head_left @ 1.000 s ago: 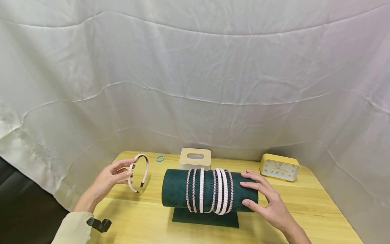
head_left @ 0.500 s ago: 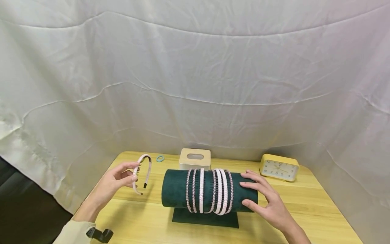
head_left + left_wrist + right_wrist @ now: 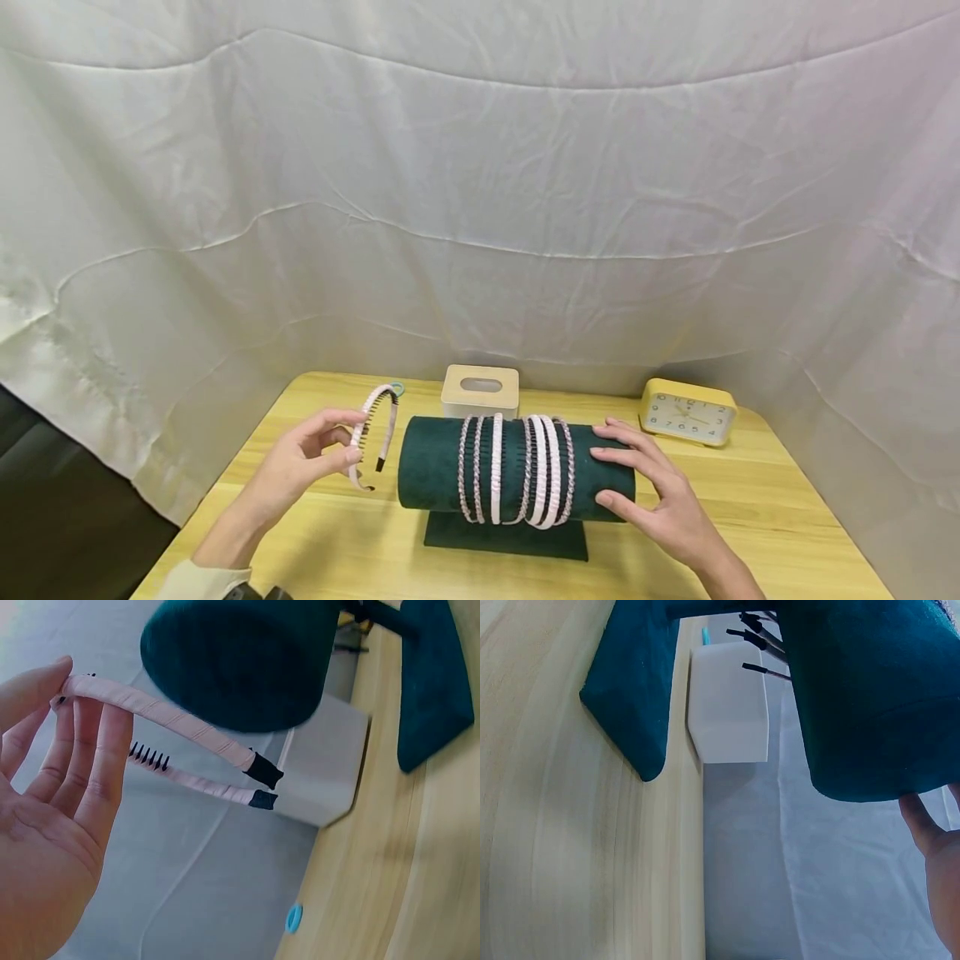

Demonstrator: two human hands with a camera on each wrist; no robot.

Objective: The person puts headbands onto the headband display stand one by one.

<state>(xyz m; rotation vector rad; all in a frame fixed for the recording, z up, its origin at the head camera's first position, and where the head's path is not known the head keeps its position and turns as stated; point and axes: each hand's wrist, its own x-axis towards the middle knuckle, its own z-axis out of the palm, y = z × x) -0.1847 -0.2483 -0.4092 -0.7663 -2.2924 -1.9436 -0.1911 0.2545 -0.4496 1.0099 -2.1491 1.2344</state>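
Observation:
My left hand (image 3: 303, 457) pinches a pink wrapped headband (image 3: 388, 438) between thumb and fingers, just left of the display stand. In the left wrist view, the headband (image 3: 176, 720) shows black end tips pointing toward the roll and dark comb teeth along its inside. The dark green velvet roll (image 3: 426, 462) lies level on its flat base (image 3: 506, 540). Around its middle sit several headbands, some braided, others plain pale pink like this one (image 3: 496, 479). My right hand (image 3: 663, 492) rests on the roll's right end, fingers spread over the top and thumb at the front.
Behind the roll stands a white tissue box (image 3: 452, 385) with a wooden lid. A yellow alarm clock (image 3: 686, 414) is at the back right. A small blue ring (image 3: 293, 919) lies on the wooden table (image 3: 757, 508). Grey-white cloth (image 3: 480, 183) hangs around it.
My left hand has moved right with the headband, bringing it from the table's left side close to the roll's left end. My right hand has stayed in place.

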